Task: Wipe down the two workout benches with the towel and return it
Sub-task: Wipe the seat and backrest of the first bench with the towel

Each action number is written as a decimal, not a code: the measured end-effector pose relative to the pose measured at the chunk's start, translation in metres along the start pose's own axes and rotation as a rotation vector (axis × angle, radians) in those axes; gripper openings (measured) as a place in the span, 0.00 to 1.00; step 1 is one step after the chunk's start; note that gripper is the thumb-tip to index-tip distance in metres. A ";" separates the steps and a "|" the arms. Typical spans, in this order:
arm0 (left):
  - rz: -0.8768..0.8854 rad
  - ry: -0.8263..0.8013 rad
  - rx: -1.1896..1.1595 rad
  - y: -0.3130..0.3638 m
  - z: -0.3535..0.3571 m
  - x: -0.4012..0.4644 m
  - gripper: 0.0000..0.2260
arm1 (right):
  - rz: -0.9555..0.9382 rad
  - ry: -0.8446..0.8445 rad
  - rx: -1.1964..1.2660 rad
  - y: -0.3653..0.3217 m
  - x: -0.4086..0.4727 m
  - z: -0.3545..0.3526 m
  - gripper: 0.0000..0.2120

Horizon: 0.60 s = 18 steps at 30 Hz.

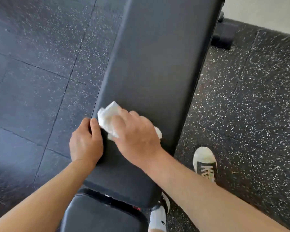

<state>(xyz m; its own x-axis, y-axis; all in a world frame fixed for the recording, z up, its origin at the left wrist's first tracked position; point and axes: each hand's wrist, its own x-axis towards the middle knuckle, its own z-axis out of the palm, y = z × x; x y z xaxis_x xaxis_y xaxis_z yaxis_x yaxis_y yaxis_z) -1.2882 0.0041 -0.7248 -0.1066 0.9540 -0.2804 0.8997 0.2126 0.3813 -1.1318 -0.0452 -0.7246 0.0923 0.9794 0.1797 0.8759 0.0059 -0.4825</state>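
A black padded workout bench [157, 67] runs from the bottom middle up to the top of the view. A crumpled white towel [107, 117] lies on its long pad near the left edge. My right hand [136, 136] covers the towel and presses it onto the pad, fingers curled over the cloth. My left hand [86, 143] grips the pad's left edge just beside the towel, thumb on top. The bench's shorter seat pad [97, 215] shows at the bottom. Only one bench is in view.
Dark speckled rubber floor tiles [37, 81] surround the bench. My shoe [205, 163] stands on the floor to the right of the bench, and a white sock [157, 220] shows below. The bench's black foot [223, 35] and a pale wall sit at the top right.
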 end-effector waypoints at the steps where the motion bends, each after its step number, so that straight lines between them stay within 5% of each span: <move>1: -0.017 -0.010 -0.014 -0.001 0.000 0.001 0.17 | -0.098 -0.019 -0.015 -0.010 -0.016 0.005 0.13; 8: 0.035 0.057 0.012 -0.006 0.003 0.002 0.21 | -0.495 -0.099 -0.063 0.054 -0.005 -0.028 0.08; 14: 0.038 0.023 -0.001 -0.004 -0.001 0.002 0.19 | 0.096 0.088 -0.122 0.106 0.133 -0.042 0.18; 18: -0.087 -0.163 -0.195 -0.007 -0.014 0.009 0.21 | 0.136 0.011 -0.133 0.046 0.158 -0.009 0.18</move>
<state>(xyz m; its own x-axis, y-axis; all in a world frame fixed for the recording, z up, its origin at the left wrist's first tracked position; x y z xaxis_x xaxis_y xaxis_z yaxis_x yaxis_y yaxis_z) -1.3008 0.0140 -0.7177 -0.0962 0.8869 -0.4518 0.7901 0.3441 0.5072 -1.0722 0.1084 -0.7108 0.2191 0.9669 0.1305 0.9096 -0.1541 -0.3859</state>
